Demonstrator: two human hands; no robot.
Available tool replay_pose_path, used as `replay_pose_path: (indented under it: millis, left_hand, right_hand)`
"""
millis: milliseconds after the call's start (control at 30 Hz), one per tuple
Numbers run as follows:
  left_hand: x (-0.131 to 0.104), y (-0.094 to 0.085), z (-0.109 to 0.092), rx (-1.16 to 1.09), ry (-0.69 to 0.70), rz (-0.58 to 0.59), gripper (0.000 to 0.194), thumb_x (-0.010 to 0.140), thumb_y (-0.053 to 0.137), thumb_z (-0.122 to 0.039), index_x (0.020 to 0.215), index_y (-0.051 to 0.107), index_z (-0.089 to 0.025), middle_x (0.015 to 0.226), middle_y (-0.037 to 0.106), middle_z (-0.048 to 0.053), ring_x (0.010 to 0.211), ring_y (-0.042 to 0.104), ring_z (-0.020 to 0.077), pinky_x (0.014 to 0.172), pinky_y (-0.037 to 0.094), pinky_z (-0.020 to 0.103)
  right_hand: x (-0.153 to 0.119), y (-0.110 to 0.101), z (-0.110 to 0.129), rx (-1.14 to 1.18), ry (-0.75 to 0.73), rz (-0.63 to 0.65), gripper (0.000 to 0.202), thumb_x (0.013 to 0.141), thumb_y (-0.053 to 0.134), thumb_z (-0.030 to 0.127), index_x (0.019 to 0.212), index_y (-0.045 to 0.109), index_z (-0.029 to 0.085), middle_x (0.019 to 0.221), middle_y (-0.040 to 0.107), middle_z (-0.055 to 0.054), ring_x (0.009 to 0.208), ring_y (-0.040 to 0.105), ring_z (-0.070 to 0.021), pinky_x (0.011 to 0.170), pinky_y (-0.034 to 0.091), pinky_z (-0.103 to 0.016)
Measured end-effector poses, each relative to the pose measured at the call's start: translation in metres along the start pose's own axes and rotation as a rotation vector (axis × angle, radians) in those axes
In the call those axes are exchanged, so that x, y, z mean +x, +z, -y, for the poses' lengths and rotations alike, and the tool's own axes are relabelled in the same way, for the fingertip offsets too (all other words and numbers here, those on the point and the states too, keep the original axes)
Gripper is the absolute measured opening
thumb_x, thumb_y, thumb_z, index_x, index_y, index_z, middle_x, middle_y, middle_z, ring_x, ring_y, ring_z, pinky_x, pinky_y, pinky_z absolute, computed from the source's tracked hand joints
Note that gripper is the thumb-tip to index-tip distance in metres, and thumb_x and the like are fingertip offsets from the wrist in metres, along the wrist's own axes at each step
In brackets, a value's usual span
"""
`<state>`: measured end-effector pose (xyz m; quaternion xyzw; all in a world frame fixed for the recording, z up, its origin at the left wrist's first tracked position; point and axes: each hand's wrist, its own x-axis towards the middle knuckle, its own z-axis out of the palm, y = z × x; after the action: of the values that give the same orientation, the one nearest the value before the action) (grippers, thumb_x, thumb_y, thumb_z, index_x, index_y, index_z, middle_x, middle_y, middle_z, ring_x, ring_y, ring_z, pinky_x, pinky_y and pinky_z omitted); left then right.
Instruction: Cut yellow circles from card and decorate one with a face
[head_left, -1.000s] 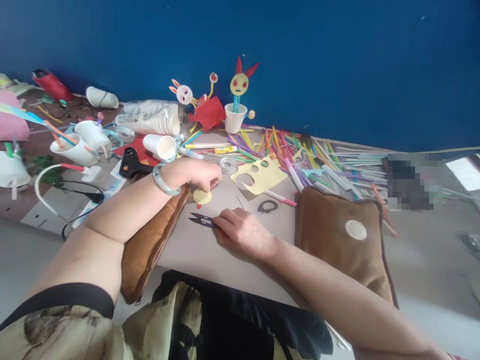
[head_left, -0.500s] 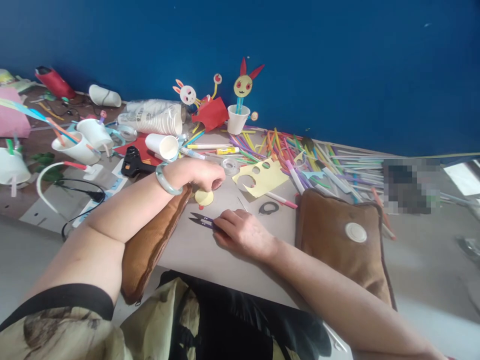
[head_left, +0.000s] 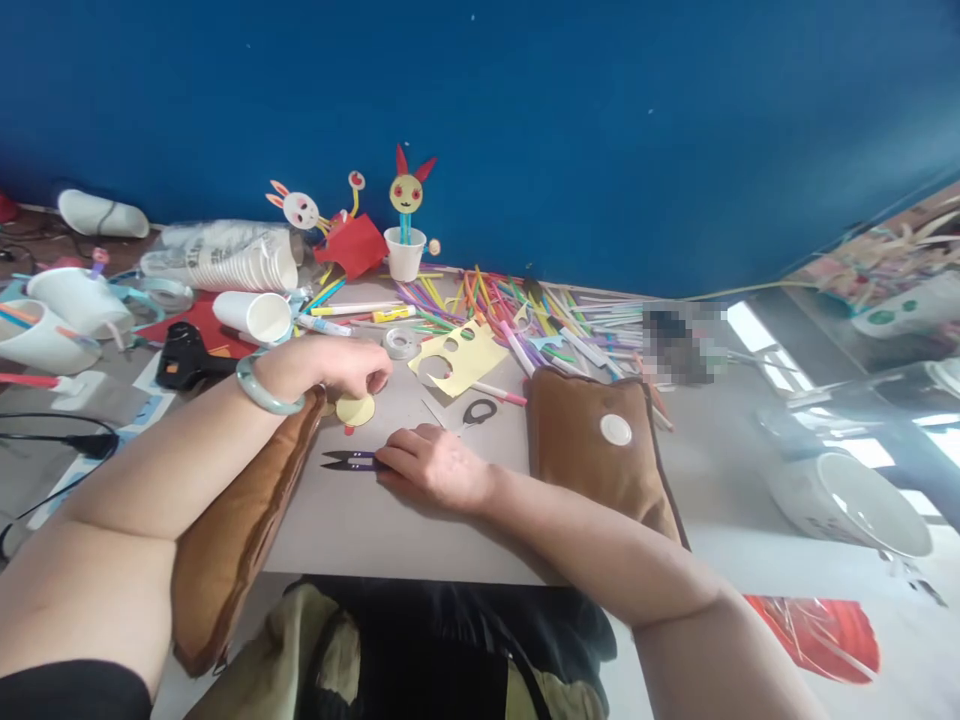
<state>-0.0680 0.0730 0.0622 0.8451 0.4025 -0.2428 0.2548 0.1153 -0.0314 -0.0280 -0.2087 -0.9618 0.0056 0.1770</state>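
Observation:
My left hand (head_left: 356, 368), with a pale bangle (head_left: 268, 388) on its wrist, is closed above a yellow round paper piece (head_left: 355, 410). A small red bit shows at that piece's lower edge. Its fingertips point down and away, so what they pinch, if anything, is hidden. My right hand (head_left: 442, 468) rests on the table, wrapped round dark thread snips (head_left: 349, 461). The blades point left and stand apart. Just beyond this hand lie a thin white stick (head_left: 433, 412) and a dark ring-shaped handle (head_left: 480, 411).
Brown cushions lie left (head_left: 244, 540) and right (head_left: 592, 440). Behind are a yellow sheet with round holes (head_left: 465, 357), clear tape (head_left: 401, 343), colourful pipe cleaners (head_left: 487, 300), a glue gun (head_left: 184, 358), a paper cup (head_left: 255, 316) and rabbit figures. A white bowl (head_left: 847, 505) stands right.
The view has turned right, so everything appears further left, and the bowl and a red object now show at the right. Both hands keep nearly the same places on the table.

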Motion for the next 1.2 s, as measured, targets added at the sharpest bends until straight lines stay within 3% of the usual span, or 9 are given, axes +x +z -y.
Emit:
replay_pose_path:
  millis: [200, 867, 1033, 1200]
  left_hand:
    - [0.003, 0.003, 0.003, -0.007, -0.018, 0.008, 0.033, 0.061, 0.052, -0.012, 0.09, 0.065, -0.016, 0.091, 0.068, 0.006, 0.07, 0.059, 0.0178, 0.056, 0.041, 0.025]
    - [0.004, 0.007, 0.008, -0.097, 0.038, -0.038, 0.024, 0.061, 0.054, -0.014, 0.081, 0.068, -0.016, 0.073, 0.068, 0.003, 0.057, 0.053, 0.0135, 0.05, 0.035, 0.022]
    - [0.004, 0.005, 0.008, -0.093, 0.067, -0.037, 0.021, 0.062, 0.053, -0.014, 0.078, 0.066, -0.015, 0.073, 0.067, 0.003, 0.058, 0.053, 0.0135, 0.051, 0.036, 0.023]
    - [0.009, 0.005, 0.014, -0.076, 0.085, -0.048, 0.021, 0.065, 0.054, -0.016, 0.081, 0.066, -0.015, 0.077, 0.068, 0.004, 0.06, 0.054, 0.014, 0.052, 0.036, 0.023]
  right_hand:
    - [0.001, -0.001, -0.001, 0.055, 0.032, -0.025, 0.03, 0.098, 0.045, 0.038, 0.092, 0.063, 0.016, 0.078, 0.062, -0.005, 0.067, 0.054, -0.0152, 0.065, 0.04, -0.03]
    - [-0.001, -0.003, -0.004, 0.056, -0.036, -0.064, 0.018, 0.096, 0.047, 0.023, 0.09, 0.062, 0.016, 0.077, 0.061, -0.004, 0.065, 0.053, -0.0136, 0.065, 0.039, -0.029]
    - [-0.001, -0.008, -0.006, 0.119, -0.055, -0.185, 0.013, 0.094, 0.051, 0.022, 0.099, 0.061, 0.015, 0.076, 0.066, -0.004, 0.066, 0.059, -0.0129, 0.063, 0.043, -0.027]
    - [0.003, -0.044, -0.009, 0.265, 0.141, -0.428, 0.008, 0.091, 0.054, 0.017, 0.095, 0.061, 0.019, 0.073, 0.068, -0.002, 0.062, 0.061, -0.0124, 0.06, 0.048, -0.026]
